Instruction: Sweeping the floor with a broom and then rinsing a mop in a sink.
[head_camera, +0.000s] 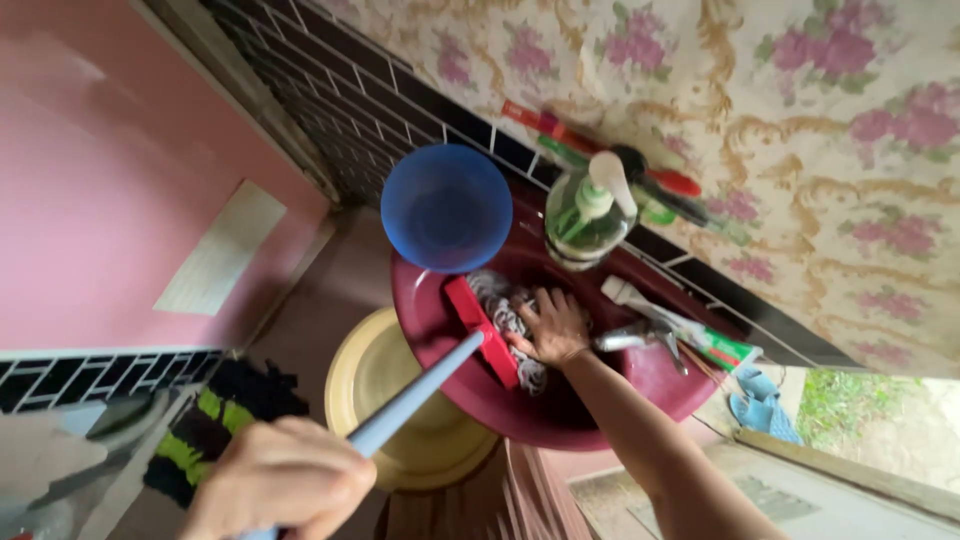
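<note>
The mop head (505, 320) lies in the sink (660, 385), behind the bucket (375, 385); a bowl (446, 206) and soap dispenser (588, 215) sit on the sink's rim.

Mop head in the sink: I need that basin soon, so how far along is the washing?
Done: the mop head already lies in the maroon sink. In hand: the right hand presses its strands while the left hand grips the handle. Left: lifting it out; whether it is clean cannot be told.

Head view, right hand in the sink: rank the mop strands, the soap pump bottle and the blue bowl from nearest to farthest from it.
Measured from the right hand:
1. Mop strands: under the fingers, touching, in the dark red sink.
2. Soap pump bottle: just above the hand, on the sink's rim by the wall.
3. Blue bowl: up and to the left, on the rim.
</note>
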